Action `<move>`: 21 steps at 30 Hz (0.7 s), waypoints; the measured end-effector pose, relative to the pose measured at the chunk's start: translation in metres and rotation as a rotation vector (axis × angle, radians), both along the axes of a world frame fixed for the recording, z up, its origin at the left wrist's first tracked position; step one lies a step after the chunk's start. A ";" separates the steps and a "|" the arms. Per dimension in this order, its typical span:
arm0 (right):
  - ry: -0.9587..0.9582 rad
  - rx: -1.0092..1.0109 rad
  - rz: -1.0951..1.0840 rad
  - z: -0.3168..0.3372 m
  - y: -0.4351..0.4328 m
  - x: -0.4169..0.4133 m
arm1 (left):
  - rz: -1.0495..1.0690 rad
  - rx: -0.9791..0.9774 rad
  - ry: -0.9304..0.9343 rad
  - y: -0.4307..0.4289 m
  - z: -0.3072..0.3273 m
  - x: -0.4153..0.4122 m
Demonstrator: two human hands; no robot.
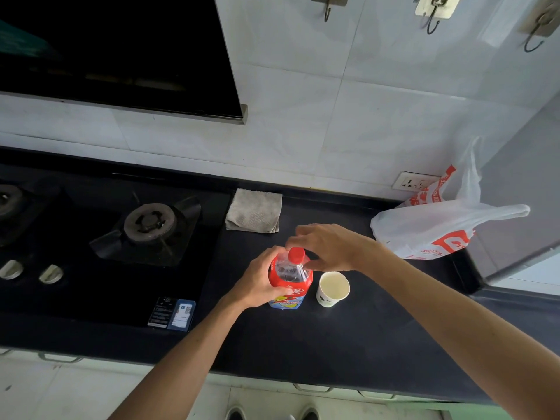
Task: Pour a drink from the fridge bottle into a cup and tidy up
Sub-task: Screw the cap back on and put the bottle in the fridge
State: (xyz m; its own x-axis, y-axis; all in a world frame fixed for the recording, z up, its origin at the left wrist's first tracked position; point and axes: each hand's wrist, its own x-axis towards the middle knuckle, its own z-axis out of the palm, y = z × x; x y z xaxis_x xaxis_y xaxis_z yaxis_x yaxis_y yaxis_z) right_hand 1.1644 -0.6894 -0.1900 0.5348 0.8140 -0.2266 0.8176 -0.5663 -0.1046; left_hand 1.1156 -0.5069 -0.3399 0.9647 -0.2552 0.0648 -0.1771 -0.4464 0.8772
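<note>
Your bottle (290, 283) stands upright on the black tabletop (348, 344), and everything else sits around it. Your left hand (260, 281) wraps the bottle's shoulder from the stove side, fingers (280, 291) clamped on the red label. Your right hand (328, 247) hovers over the top from the far side, its fingers (295, 239) curled apart around the red cap (296, 255); whether they actually touch the cap you cannot tell from here. The cap is still on the neck. The white paper cup (332, 289) stands upright just beside the bottle, on the side away from the stove, with its mouth open; it is not touching the bottle. Beyond the bottle, toward the wall, lies a folded grey cloth (254, 211). Further off past the cup, a white plastic bag (436, 222) with red print slumps against the corner. The gas burner (150, 222) sits well apart on the opposite side.
</note>
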 end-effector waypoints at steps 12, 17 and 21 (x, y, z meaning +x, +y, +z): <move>-0.214 -0.084 -0.269 -0.013 0.006 -0.005 | -0.003 -0.011 0.005 0.000 0.002 -0.001; -0.082 0.034 -0.083 -0.010 -0.007 -0.002 | -0.011 -0.012 -0.007 0.000 0.004 -0.001; -0.071 0.006 -0.023 -0.007 -0.004 -0.001 | -0.010 -0.013 0.002 0.000 0.003 -0.001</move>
